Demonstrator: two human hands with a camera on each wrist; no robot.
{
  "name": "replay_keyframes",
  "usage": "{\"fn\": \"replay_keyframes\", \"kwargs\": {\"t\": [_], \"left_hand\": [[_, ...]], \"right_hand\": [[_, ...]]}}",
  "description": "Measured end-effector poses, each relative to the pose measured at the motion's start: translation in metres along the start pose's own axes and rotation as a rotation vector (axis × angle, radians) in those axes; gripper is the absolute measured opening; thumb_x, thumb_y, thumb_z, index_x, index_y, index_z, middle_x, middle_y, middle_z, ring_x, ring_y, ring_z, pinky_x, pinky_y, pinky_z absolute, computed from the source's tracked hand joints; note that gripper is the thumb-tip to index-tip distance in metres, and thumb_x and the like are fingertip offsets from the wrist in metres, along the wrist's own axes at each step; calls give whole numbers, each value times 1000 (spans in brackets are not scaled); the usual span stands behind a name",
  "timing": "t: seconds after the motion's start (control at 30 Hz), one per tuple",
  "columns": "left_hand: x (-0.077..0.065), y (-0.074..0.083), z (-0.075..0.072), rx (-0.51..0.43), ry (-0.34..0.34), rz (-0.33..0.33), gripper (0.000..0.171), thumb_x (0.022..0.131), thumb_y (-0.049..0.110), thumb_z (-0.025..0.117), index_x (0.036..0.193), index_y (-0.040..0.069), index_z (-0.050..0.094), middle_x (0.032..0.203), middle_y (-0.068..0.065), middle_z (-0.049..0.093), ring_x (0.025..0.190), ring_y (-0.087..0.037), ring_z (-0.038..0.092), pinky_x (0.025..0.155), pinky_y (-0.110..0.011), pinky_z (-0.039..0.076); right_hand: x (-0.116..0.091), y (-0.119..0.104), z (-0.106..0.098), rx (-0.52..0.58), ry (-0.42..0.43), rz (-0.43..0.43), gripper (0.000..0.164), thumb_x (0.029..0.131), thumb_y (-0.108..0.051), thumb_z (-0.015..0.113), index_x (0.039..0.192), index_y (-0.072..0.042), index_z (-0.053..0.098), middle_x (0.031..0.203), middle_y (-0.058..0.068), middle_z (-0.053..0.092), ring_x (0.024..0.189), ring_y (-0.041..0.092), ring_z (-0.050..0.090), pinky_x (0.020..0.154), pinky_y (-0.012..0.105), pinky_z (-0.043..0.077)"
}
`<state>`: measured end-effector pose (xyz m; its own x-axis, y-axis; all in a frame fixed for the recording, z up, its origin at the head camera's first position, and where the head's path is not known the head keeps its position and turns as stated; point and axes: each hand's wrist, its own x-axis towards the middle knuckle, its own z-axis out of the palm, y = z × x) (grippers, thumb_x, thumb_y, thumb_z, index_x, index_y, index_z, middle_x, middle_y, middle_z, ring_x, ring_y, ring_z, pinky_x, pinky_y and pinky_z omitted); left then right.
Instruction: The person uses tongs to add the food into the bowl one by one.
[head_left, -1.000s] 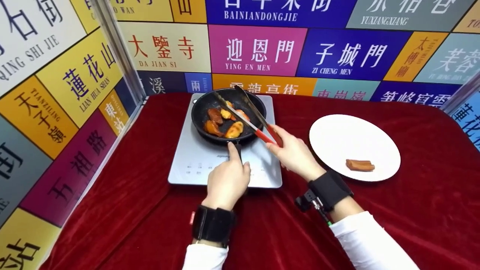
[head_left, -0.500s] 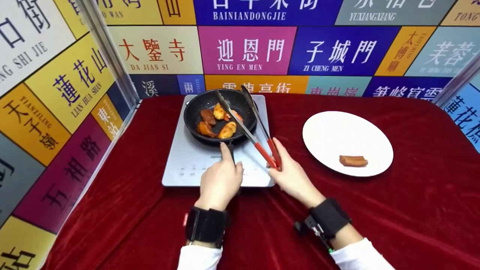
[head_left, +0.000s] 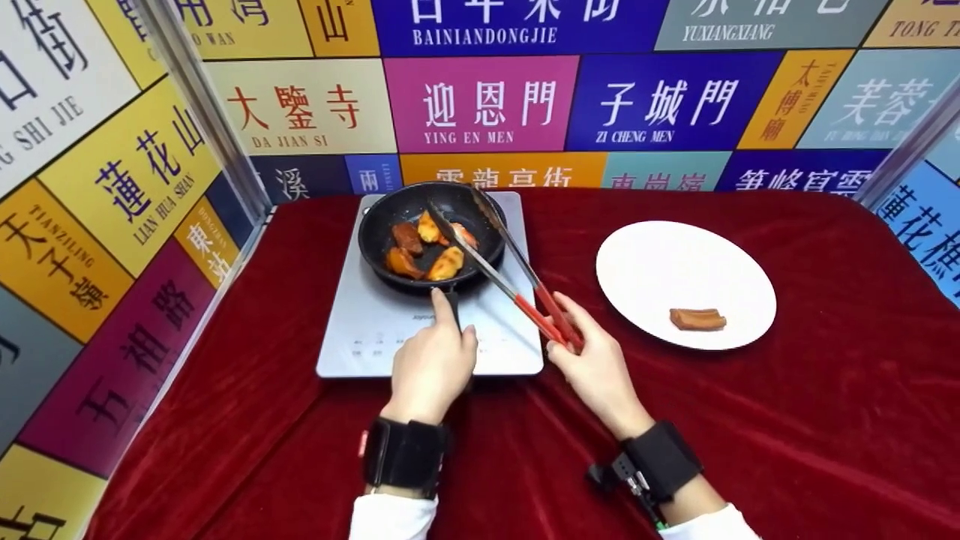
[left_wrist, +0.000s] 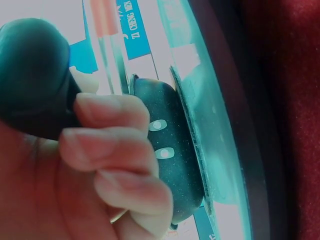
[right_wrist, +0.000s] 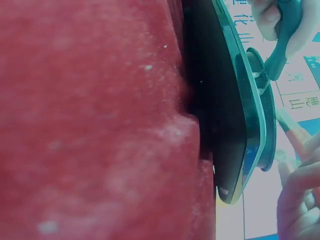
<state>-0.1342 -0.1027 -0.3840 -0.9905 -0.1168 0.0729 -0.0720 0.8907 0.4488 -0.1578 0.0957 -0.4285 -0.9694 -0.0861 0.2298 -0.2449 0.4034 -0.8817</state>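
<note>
In the head view my left hand grips the black handle of a frying pan, its index finger stretched along it toward the pan. The left wrist view shows its other fingers curled round the handle. My right hand holds red-handled metal tongs. Their arms stand spread, with the tips over the pan. A pinkish-orange piece lies between them. Also in the pan are a brown chunk, an orange-brown piece and yellow browned pieces.
Beneath the pan is a silver induction cooktop. A white oval plate to the right bears a brown stick-like piece. Red cloth covers the table; printed sign panels stand behind and at the sides.
My right hand has drawn back toward me and rightward with the tongs, whose tips stay over the pan. My left hand keeps its grip on the handle. The whole view has shifted slightly.
</note>
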Motion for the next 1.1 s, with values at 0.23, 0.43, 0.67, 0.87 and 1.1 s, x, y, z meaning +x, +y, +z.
{"fn": "replay_keyframes", "kwargs": {"t": [0.23, 0.43, 0.67, 0.87, 1.1], "left_hand": [[0, 0, 0, 10, 3, 10, 67, 91, 37, 42, 141, -1, 16, 49, -2, 47, 41, -19, 45, 39, -34, 34], [1, -1, 0, 13, -28, -9, 68, 92, 38, 40, 142, 1, 13, 50, -3, 48, 42, -19, 46, 40, -34, 34], [2, 1, 2, 14, -34, -7, 69, 92, 38, 40, 142, 1, 12, 50, -3, 48, 42, -19, 46, 39, -34, 34], [2, 1, 1, 6, -22, 1, 68, 92, 37, 41, 142, 0, 13, 50, -3, 48, 41, -19, 46, 39, -33, 34], [1, 2, 2, 12, -13, -5, 68, 91, 38, 41, 142, 1, 14, 54, -6, 52, 44, -20, 48, 41, -35, 36]], "right_hand": [[-16, -17, -12, 136, 48, 11, 51, 79, 0, 61, 127, -14, 51, 105, 4, 63, 68, 15, 56, 54, 21, 44], [-26, -23, -24, 147, 86, 13, 52, 79, 2, 61, 127, -11, 51, 109, 7, 61, 75, 13, 54, 60, 19, 42], [-46, -16, -50, 107, 128, 16, 46, 81, -4, 64, 125, -14, 54, 94, 8, 59, 49, 7, 34, 45, 21, 35], [-61, -6, -67, 228, 148, 102, 45, 82, -10, 64, 126, -11, 52, 75, 10, 54, 43, 7, 34, 38, 21, 32], [-69, 5, -82, 148, 167, 178, 47, 78, -21, 69, 123, -20, 55, 62, 2, 46, 43, 9, 34, 39, 23, 33]]}}
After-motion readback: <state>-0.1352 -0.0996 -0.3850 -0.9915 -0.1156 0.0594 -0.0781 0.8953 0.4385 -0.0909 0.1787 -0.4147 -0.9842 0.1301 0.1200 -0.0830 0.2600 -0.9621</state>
